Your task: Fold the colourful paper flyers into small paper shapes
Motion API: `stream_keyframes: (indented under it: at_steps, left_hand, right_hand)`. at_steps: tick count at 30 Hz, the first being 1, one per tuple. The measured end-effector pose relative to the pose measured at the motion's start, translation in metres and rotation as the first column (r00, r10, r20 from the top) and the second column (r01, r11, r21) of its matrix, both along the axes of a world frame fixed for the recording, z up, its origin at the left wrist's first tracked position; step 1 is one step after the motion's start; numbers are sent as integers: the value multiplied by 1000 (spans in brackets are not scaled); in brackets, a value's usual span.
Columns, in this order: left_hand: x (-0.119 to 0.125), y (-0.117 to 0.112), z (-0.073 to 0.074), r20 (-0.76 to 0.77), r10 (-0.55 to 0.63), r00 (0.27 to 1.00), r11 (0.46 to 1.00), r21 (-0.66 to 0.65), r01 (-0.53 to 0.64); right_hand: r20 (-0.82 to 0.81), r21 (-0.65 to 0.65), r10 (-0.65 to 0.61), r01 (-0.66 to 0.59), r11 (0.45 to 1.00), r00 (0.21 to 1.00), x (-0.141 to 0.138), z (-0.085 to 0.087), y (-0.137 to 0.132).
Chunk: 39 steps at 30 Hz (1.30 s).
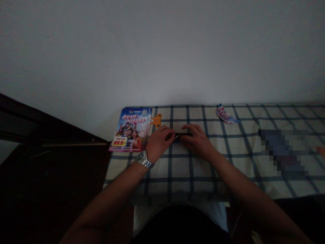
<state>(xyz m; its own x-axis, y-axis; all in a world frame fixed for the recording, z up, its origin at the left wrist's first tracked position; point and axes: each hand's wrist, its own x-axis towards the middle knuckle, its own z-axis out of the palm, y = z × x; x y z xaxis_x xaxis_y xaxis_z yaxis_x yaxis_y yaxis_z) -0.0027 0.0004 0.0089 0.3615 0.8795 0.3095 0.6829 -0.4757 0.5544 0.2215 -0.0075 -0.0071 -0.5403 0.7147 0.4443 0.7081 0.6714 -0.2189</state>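
My left hand (159, 141), with a metal watch (144, 159) on its wrist, and my right hand (197, 139) meet over the checked cloth (228, 152). Both pinch a small dark flat strip (182, 135) between their fingertips, which looks like folded paper. The fingers of both hands are curled closed on it. Most of the strip is hidden by the fingers.
A stack of colourful flyers (131, 130) lies left of my left hand, with a small orange figure (156, 120) beside it. A folded scrap of printed paper (224, 114) lies at the back right. The white wall rises behind; dark floor lies left.
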Motion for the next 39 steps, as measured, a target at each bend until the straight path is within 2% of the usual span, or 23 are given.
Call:
stream_keyframes:
  at_steps: [8,16,22,39]
  left_hand:
    - [-2,0,4,-5,68,998,997,-37,-69]
    - [-1,0,7,7,41,999,996,-82,-40]
    - [-1,1,4,-4,12,1000,992,-123,-12]
    - [0,0,6,-15,66,998,993,-93,-67]
  right_hand:
    - [29,6,12,-13,1000,999,1,2,0]
    - [26,-2,24,-24,1000,999,-2,2,-2]
    - [37,-5,-23,23,1000,999,-4,4,-2]
    - [45,-9,-5,5,1000,999,-2,4,-2]
